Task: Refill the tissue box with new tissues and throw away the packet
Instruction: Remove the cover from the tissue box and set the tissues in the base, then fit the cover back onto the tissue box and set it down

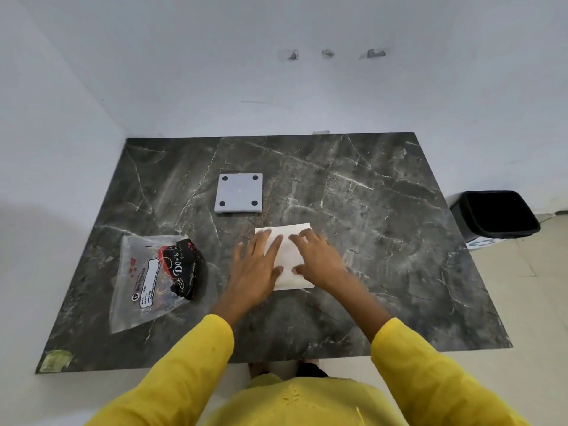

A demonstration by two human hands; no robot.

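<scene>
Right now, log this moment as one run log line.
stage: tissues out of packet | left hand and right hand: flat on tissue stack | empty packet: on table, left | tissue box: upside down | bin: right of table

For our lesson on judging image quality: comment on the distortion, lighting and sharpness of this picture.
Head view: wide-angle distortion bows the table edges; lighting is soft and even, with a faint shadow on the left wall; the clear packet catches mild sheen; both hands on the tissues look slightly soft, the frame corners softer.
</scene>
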